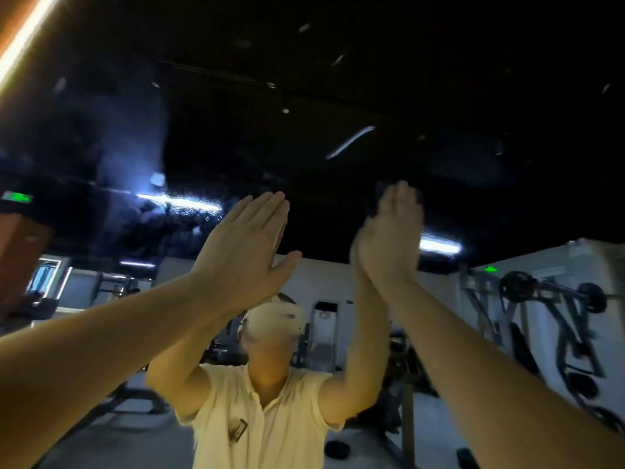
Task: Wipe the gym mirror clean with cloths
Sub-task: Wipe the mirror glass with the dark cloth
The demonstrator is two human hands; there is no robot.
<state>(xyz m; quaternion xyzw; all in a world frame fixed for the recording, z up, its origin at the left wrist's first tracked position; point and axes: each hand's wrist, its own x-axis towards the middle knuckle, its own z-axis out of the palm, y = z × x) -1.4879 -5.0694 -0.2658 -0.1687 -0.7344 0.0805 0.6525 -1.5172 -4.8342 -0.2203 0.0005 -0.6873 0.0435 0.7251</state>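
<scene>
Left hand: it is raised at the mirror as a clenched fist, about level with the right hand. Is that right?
Not a fist. The head view shows the left hand flat, with fingers straight and together and the thumb spread out. The rest holds: it is raised at the mirror, about level with the right hand.
</scene>
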